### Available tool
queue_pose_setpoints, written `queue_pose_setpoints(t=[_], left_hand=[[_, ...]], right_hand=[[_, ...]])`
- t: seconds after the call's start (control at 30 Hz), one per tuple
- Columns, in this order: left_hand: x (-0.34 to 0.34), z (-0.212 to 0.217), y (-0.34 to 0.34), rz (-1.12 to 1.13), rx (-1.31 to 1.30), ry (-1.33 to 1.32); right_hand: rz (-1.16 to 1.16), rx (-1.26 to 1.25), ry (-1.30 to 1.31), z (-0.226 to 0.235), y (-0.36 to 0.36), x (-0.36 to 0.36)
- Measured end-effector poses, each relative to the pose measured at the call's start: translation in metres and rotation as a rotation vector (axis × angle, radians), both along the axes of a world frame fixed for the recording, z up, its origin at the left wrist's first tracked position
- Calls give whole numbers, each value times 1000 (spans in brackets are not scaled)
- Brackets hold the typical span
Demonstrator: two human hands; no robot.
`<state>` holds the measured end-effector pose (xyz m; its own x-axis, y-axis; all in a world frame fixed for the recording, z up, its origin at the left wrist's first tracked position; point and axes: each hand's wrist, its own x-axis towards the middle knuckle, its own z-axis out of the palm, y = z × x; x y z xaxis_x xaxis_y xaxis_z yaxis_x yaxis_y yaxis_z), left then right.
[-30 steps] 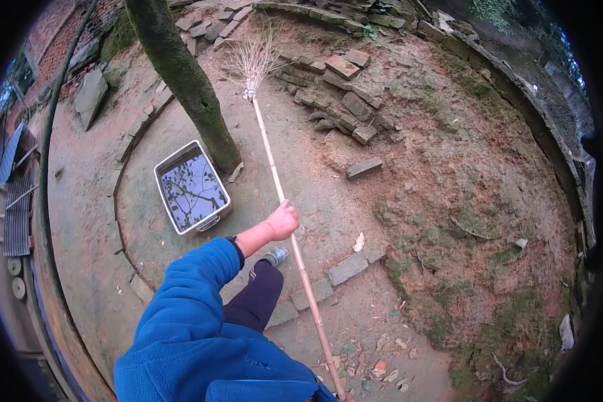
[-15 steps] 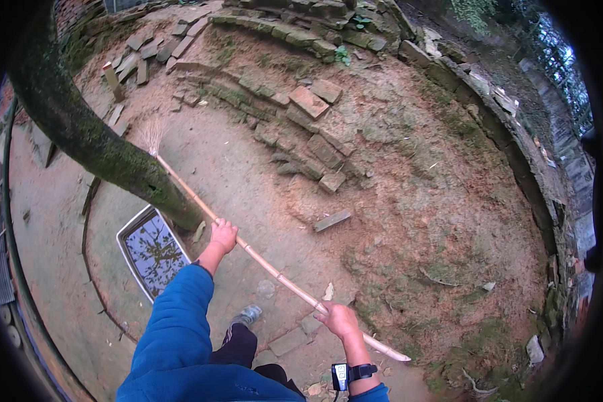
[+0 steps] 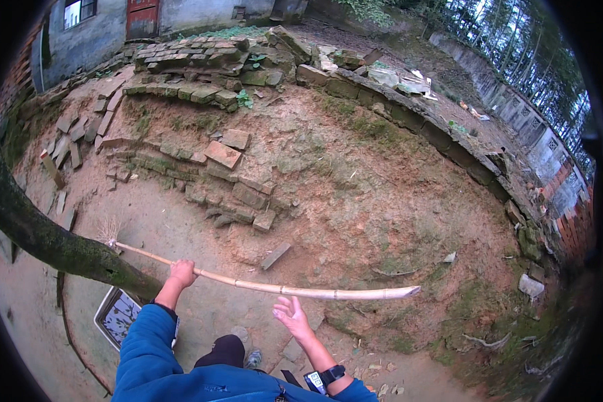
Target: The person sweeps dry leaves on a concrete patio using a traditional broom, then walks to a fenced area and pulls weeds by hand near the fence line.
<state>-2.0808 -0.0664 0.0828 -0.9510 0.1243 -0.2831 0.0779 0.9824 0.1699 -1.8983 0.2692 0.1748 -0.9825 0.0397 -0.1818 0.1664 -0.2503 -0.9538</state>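
A long-handled broom [image 3: 248, 285] with a jointed bamboo handle lies across the view. Its pale bristle head [image 3: 110, 231] is at the left, partly behind the mossy tree trunk. My left hand [image 3: 183, 273] is closed round the handle, nearer the bristle end. Just below the pole, my right hand [image 3: 293, 315] has its fingers spread and grips nothing; I cannot tell whether a fingertip touches the bamboo. The cut end of the handle juts out to the right over the earth slope.
A leaning tree trunk [image 3: 53, 248] stands at the left, with a white-rimmed tub [image 3: 101, 320] of water and leaves beside its base. Stacked and loose bricks [image 3: 223, 155] line the dirt slope ahead. Beyond runs a low mossy wall [image 3: 409, 119]; a loose brick [image 3: 275, 256] lies past the handle.
My right hand has let go of the handle and opened. The handle has swung from a steep slant to nearly level. My view has tilted up and turned right.
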Motion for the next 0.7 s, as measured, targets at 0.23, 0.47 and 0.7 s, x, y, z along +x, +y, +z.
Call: queue_pose_setpoints(t=[0.23,0.47,0.7], left_hand=[[-12,5,-33,13,85,26],[-104,-57,-147,262,123,-3],[-180,33,-52,-187,350,-196]], right_hand=[[201,-173,159,21,-67,-105],[265,-199,319,29,-150,-219],[337,276,487,263,-29,-254]])
